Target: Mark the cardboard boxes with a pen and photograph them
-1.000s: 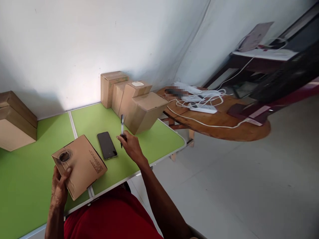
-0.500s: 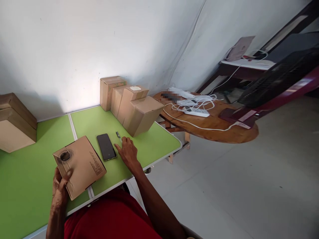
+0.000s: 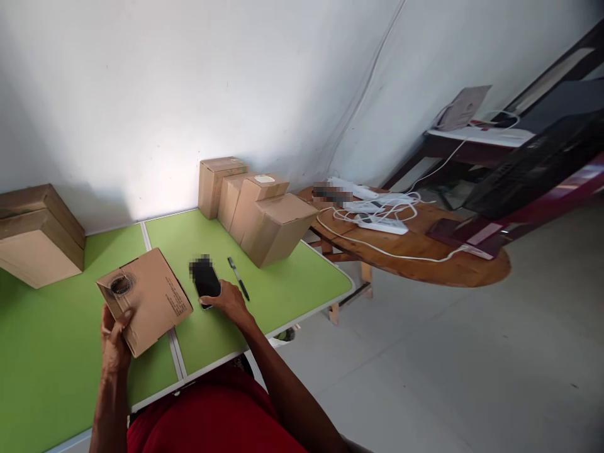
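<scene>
My left hand (image 3: 116,336) grips a brown cardboard box (image 3: 151,302) by its near left side, thumb on top. The box has a dark round patch under clear tape at one corner and printed lines along the right. Just right of it, my right hand (image 3: 227,301) is closed around the lower end of a black smartphone (image 3: 206,282), thumb on the near edge and fingers at the far side. The phone is at the green tabletop; whether it is lifted I cannot tell. A pen (image 3: 238,278) lies on the table beyond that hand.
Several cardboard boxes (image 3: 283,229) stand at the back of the green table (image 3: 302,283). More boxes (image 3: 51,239) sit at the left. A round wooden table (image 3: 425,267) at the right carries white power strips (image 3: 384,223) with tangled cables, next to a dark red stand (image 3: 472,236).
My right hand has left the pen, which now lies on the table, and moved left to take hold of the smartphone. My left hand still holds the box. The view has shifted slightly.
</scene>
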The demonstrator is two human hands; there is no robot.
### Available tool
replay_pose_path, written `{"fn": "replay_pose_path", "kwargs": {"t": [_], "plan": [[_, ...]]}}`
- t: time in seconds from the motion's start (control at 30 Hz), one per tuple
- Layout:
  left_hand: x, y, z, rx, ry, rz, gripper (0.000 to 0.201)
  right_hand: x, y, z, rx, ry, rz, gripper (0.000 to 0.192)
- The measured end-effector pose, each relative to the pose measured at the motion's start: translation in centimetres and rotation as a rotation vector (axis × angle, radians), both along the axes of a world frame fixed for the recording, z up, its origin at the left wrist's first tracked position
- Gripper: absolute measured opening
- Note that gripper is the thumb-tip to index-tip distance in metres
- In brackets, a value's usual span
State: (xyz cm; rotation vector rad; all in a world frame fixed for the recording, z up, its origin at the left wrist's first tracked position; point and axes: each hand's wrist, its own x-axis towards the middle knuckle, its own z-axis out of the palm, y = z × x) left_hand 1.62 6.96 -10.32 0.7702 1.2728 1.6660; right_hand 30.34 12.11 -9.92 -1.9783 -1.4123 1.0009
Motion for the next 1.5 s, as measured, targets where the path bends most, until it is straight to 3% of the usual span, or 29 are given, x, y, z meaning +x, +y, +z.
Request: {"fn": "replay_pose_path", "kwargs": {"t": [0.07,0.17,0.4,0.53,0.7,0.83,1.13,1.5], "plan": [[-0.3,2.0,0.4,0.046,0.016,-0.012,0.077,0.5,0.0,-0.3,0.007,0.165,0.010,0.030],[-0.6,4.9,0.6,0.094,0.028,-0.054,0.084,1.3,-0.5,-0.8,0.012,0.446,0.011,0.025],[0.1,8.0,-0.6,0.113,0.032,-0.204,0.094,3.3,-3.3,-1.1,0.107,1.018,-0.035,0.058],[0.5,7.8,-0.8,0.108,0.059,-0.268,0.097,1.0,-3.2,0.6,0.125,1.332,0.188,0.065],[0.4,7.3,-1.2,0.117,0.114,-0.319,0.103,-5.9,-1.2,2.4,0.073,1.434,0.439,0.062],[0.2,7.3,-1.9,0.128,0.141,-0.355,0.107,-9.5,0.2,1.6,0.073,1.469,0.497,0.070],[0.4,7.7,-2.3,0.116,0.142,-0.363,0.079,-8.8,0.4,0.2,0.059,1.460,0.468,0.076],[0.5,7.0,-1.3,0.042,0.170,-0.336,0.077,-8.2,-0.4,1.0,0.046,1.469,0.458,0.082]]}}
